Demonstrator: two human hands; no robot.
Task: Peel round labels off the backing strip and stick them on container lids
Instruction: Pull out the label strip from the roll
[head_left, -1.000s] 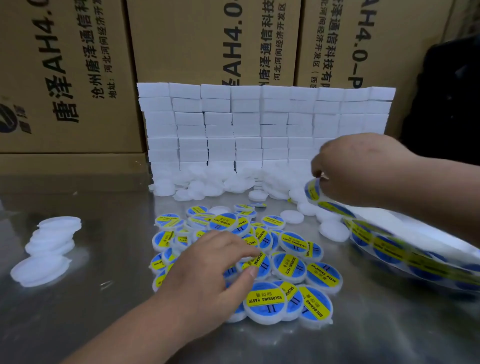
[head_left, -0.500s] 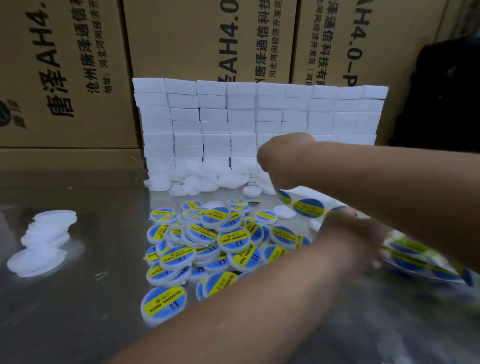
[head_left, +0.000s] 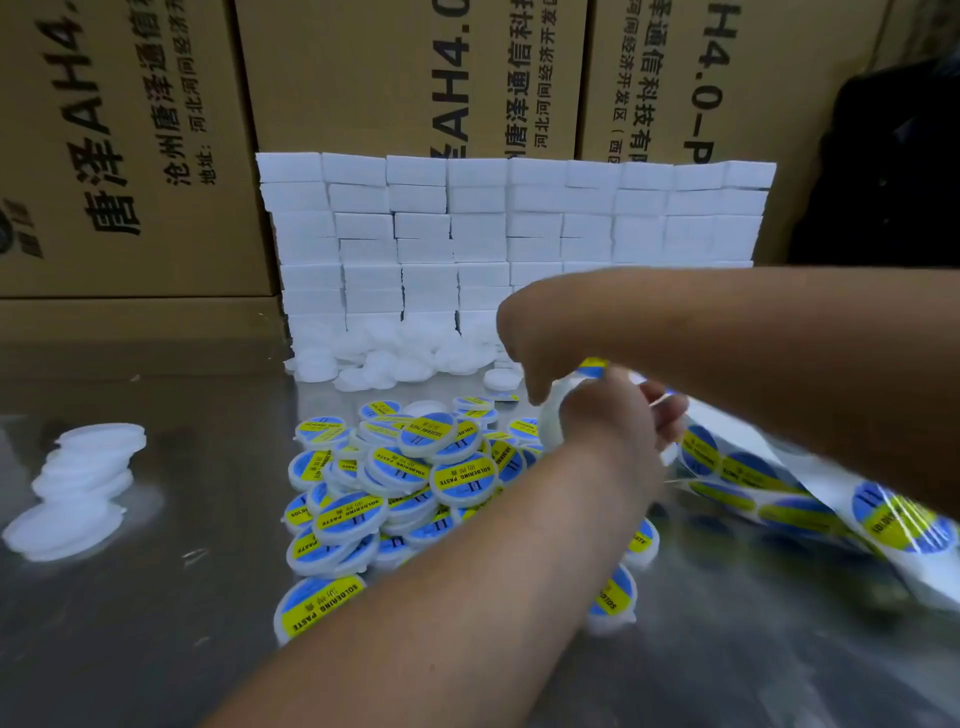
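My left hand (head_left: 615, 423) reaches across the table and is shut on a plain white lid (head_left: 551, 418), held on edge above the pile. My right hand (head_left: 537, 332) hangs just above it, fingers pointing down and pinched on the end of the backing strip (head_left: 779, 480). A blue-and-yellow round label (head_left: 592, 366) shows between the two hands. The strip trails down to the right, carrying several more labels. A pile of labelled lids (head_left: 415, 478) lies under my left forearm, which hides part of it.
Loose unlabelled white lids (head_left: 384, 358) lie at the foot of a wall of stacked white boxes (head_left: 509, 223). A small stack of white lids (head_left: 83, 478) sits at the left on the metal table (head_left: 156, 623). Cardboard cartons (head_left: 130, 145) stand behind.
My left hand left the labelled pile and swung right and up to meet my right hand. My right hand moved left with the strip end. The labelled pile was pushed closer together.
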